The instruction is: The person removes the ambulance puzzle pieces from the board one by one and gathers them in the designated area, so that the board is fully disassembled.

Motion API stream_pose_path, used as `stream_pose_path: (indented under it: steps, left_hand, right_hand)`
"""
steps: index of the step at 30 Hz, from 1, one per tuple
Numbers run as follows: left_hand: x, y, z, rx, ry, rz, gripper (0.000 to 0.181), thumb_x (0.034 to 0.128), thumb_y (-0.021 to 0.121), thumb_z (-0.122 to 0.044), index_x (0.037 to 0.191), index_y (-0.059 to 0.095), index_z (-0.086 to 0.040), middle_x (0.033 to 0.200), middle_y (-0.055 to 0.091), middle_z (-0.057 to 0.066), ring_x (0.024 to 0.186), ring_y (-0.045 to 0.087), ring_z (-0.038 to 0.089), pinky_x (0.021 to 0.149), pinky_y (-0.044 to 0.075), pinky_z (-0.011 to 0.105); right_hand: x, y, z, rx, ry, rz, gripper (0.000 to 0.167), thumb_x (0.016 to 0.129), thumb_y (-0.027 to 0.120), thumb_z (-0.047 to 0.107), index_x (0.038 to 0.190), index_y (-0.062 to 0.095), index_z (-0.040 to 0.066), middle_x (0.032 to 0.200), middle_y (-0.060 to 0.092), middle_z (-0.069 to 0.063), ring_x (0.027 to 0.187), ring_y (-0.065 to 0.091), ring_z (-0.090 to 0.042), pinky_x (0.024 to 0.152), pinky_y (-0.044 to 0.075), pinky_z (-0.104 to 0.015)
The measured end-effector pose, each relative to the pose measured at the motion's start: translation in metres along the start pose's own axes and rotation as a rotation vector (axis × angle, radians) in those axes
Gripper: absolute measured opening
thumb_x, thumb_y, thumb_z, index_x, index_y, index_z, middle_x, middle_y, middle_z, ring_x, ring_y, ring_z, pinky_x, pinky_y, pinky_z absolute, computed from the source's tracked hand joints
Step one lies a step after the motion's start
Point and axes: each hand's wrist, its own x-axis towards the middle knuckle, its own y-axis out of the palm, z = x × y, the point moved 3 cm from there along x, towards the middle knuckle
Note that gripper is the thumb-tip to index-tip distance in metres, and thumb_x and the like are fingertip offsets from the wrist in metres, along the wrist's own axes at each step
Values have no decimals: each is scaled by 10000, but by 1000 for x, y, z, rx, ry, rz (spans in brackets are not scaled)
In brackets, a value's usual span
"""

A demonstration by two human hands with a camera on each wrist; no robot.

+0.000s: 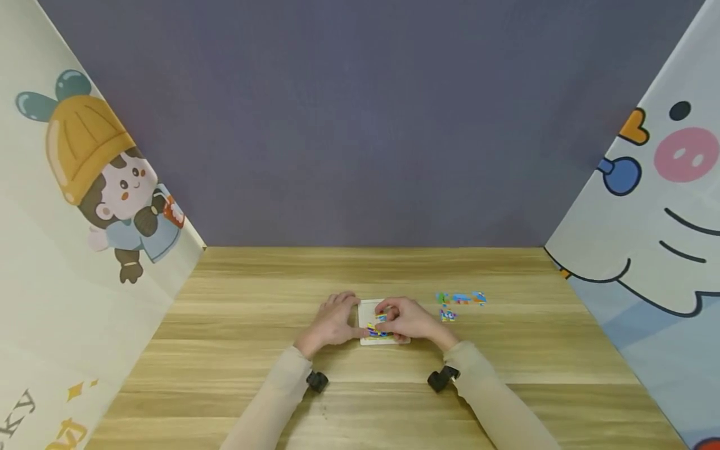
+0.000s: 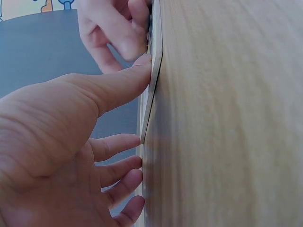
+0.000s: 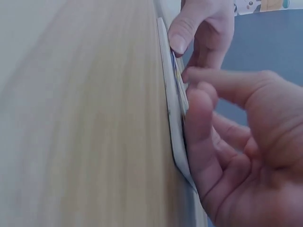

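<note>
Fingers (image 2: 116,146) spread, my left hand (image 1: 335,320) touches the white tray (image 1: 368,310); my right hand (image 1: 413,320), pinch unclear, partly blocks the puzzle (image 1: 377,333) inside; four loose pieces (image 1: 461,299) lie right of the tray.

Bench (image 1: 377,400) was wood-grained. Back wall (image 1: 360,125) was plain dark grey. Left wall (image 1: 39,269) was off-white with a yellow-hatted cartoon figure (image 1: 137,194); right wall (image 1: 664,356) bore a pink-snouted cartoon (image 1: 647,215).
</note>
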Motion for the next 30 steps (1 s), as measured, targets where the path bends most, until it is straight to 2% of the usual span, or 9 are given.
stream_pose_path:
  steps: [4,8,13,19,30]
  left_hand:
    - [0,1,0,-6,5,4,783,892,861,-425,1490,555,-22,1641,444,179,1519,379,420,1264,288,637]
    - [0,1,1,-9,8,1,782,888,868,-408,1485,556,-9,1637,447,187,1508,387,419,1259,290,643]
    - [-1,1,1,-17,7,-1,786,893,865,-408,1493,551,-8,1644,442,184,1511,382,416,1265,285,634]
    - [-1,1,2,-22,6,4,779,904,854,-411,1496,546,-10,1648,434,184,1514,376,424,1266,280,637]
    - [-1,3,-3,52,17,5,753,952,778,-450,1504,518,-9,1635,433,188,1505,380,418,1250,302,648]
  right_hand:
    - [1,3,1,-20,24,2,465,965,803,232,1360,635,53,675,591,9,442,486,-95,439,424,-237]
    - [1,4,2,-21,31,-4,436,956,814,231,1326,651,66,632,539,26,421,440,-89,433,413,-238]
    - [1,5,2,-18,28,-17,370,950,821,230,1261,687,79,632,515,37,426,432,-82,436,406,-233]
    - [0,6,3,-1,20,-20,357,957,809,183,1260,674,49,640,490,39,418,383,-70,428,365,-220]
    - [1,6,2,22,18,-34,328,954,809,148,1236,665,62,653,468,41,419,337,-68,420,325,-224]
